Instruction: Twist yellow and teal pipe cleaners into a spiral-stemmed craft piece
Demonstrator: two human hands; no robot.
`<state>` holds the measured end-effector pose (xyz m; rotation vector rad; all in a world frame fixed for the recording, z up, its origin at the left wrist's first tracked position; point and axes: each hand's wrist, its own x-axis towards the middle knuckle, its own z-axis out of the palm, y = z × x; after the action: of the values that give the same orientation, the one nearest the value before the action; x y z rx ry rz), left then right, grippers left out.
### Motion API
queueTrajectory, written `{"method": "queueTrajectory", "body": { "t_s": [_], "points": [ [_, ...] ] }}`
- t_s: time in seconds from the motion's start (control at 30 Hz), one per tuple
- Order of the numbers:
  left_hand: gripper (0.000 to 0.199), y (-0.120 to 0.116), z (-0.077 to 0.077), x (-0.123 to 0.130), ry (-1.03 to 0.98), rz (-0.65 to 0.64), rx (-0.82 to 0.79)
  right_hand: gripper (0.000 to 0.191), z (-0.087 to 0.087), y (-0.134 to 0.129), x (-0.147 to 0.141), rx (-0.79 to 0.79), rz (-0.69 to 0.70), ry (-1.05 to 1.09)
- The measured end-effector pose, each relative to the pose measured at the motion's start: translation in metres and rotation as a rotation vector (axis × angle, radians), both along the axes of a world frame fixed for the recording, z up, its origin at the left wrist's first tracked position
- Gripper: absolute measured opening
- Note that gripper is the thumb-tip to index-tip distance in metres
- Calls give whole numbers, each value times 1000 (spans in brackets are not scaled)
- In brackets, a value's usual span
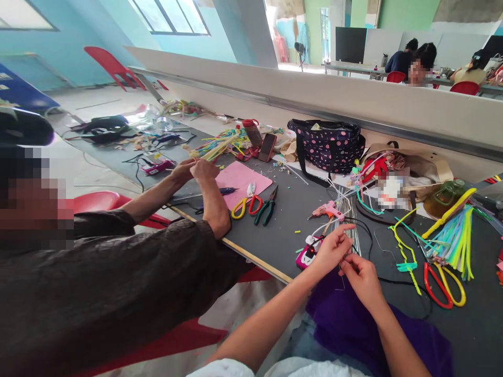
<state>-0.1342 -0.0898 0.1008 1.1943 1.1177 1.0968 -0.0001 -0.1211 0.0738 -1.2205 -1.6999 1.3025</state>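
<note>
Near the table's front edge, above a purple cloth [408,335] on my lap, my two hands meet. My left hand [334,250] pinches with its thumb and some fingers, its index finger stretched out. My right hand [362,276] is closed in a pinch just beside it. A thin wire [342,283] hangs from between the fingertips; most of it is hidden by the fingers. Just beyond lie a pink glue gun [329,210], a bundle of straight wires [356,238] and a pink power strip [303,257] with a lit red light.
Red-and-yellow scissors [438,288], a yellow twisted pipe cleaner [404,251] and a colourful pipe-cleaner bundle [458,238] lie to the right. A patterned bag [330,146] stands behind. At left, a co-worker's hands [196,170] work near pliers [267,207] and a pink sheet [245,180].
</note>
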Motion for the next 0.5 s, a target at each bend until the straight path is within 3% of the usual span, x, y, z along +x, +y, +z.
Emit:
{"method": "queueTrajectory", "body": {
  "t_s": [0.13, 0.27, 0.5],
  "points": [
    [38, -6, -9, 4, -13, 36, 18, 32, 0, -4, 3, -10, 1, 53],
    [37, -10, -6, 6, -35, 22, 24, 33, -1, -6, 2, -2, -51, 42],
    [29, -9, -7, 12, -108, 117, 113, 32, -1, -5, -2, 249, -222, -253]
  ]
}}
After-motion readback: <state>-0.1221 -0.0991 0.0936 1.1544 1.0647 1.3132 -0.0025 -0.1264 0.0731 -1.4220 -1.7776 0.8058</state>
